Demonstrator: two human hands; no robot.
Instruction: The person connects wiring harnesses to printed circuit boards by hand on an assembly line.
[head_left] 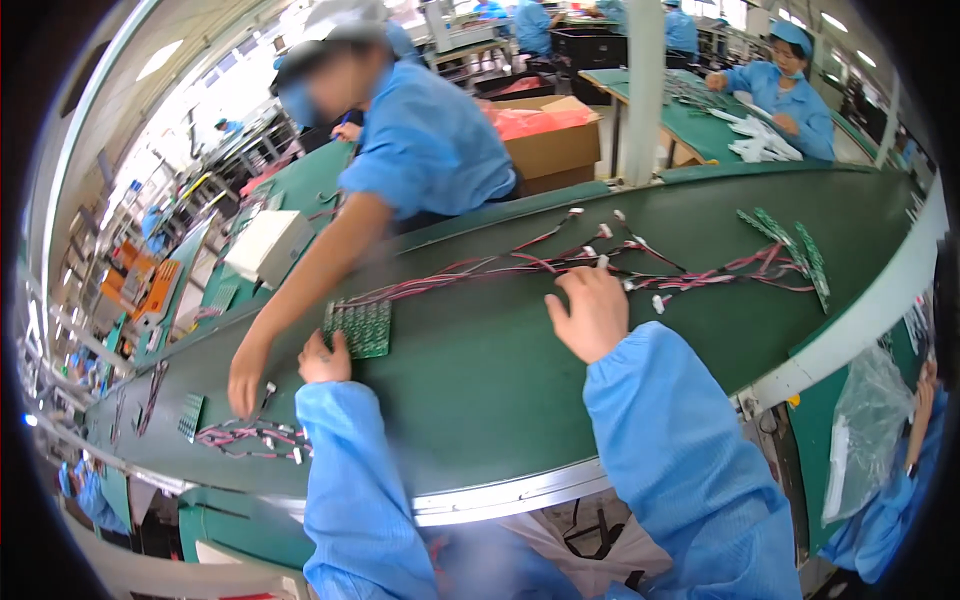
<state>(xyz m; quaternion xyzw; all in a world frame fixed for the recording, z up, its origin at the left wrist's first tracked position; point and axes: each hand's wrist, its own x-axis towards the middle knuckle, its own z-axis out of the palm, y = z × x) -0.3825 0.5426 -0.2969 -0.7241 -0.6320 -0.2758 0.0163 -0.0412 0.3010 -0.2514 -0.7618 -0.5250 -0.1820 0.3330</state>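
and here's the left hand (325,358), right at the green circuit board (362,328), which lies between one and two o'clock from it on the dark green belt (480,400). thumb overlaps the near-left corner; whether it's clamped, i cannot tell! over at three o'clock, the right hand (592,315), thumb and fingers apart, fingertips up at the red-and-black wires (470,275). those wires stretch toward narrow green boards (812,262), between two and three o'clock from that hand. a co-worker's hand (248,375) hovers near nine o'clock from the left one, above another wire bundle (255,435).
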